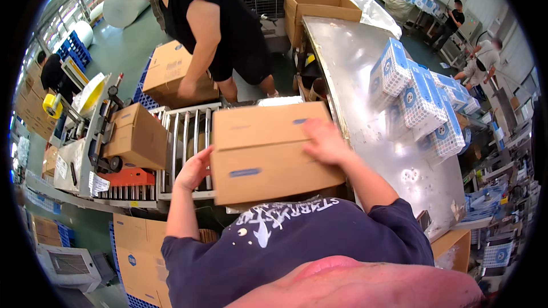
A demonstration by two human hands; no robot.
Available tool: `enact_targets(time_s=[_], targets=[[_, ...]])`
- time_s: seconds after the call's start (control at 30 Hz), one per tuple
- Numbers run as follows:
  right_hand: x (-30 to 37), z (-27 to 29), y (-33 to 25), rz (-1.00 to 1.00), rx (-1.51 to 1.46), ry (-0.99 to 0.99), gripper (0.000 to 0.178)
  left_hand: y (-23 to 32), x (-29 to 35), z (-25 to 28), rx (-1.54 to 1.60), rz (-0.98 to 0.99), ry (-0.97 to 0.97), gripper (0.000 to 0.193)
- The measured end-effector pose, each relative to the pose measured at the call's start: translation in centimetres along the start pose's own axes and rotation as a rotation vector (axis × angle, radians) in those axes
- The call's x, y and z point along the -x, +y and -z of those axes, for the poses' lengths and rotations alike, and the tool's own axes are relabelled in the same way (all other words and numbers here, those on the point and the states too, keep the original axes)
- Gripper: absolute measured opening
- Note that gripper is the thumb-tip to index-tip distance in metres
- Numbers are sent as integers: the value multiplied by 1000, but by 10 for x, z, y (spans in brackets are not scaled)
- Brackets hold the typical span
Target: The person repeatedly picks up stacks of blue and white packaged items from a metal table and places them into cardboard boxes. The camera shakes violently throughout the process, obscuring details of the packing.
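I hold a closed brown cardboard box [268, 154] in front of my chest, over the near end of a metal roller conveyor [185, 137]. My left hand [194, 170] presses flat against the box's left side. My right hand [326, 142] lies spread on the box's top flaps near the right edge. Another cardboard box [137, 136] sits inside the tape-sealing machine [85, 137] further left on the conveyor line.
A person in black [220, 23] bends over a box [171, 74] beyond the conveyor. A steel table [365, 97] on my right carries stacked blue-and-white packages [419, 100]. Open cartons [317, 8] stand at its far end. Flat cartons [137, 256] lie on the floor at lower left.
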State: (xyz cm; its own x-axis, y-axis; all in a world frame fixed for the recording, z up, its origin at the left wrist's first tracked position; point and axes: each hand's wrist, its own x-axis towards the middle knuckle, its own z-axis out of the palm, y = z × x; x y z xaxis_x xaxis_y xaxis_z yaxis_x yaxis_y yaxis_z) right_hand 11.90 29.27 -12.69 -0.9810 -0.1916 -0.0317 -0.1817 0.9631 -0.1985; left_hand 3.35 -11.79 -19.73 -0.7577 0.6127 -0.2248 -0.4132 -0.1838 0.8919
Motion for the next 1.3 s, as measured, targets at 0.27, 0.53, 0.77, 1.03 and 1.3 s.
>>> enact_targets(time_s=[0.27, 0.53, 0.77, 1.03, 1.3], targets=[[15, -34, 118, -565, -425, 43, 59, -214, 35, 79, 66, 518, 549, 41], [-25, -62, -16, -191, -1655, 93, 55, 106, 92, -14, -287, -518, 443, 44], [-45, 33, -8, 26, -576, 250, 59, 31, -1, -73, -768, 21, -277, 58], [40, -28, 127, -349, 126, 475, 25, -56, -40, -39, -1559, 107, 233, 90], [32, -131, 58, -453, -232, -71, 25, -78, -67, 34, -697, 161, 366, 92]])
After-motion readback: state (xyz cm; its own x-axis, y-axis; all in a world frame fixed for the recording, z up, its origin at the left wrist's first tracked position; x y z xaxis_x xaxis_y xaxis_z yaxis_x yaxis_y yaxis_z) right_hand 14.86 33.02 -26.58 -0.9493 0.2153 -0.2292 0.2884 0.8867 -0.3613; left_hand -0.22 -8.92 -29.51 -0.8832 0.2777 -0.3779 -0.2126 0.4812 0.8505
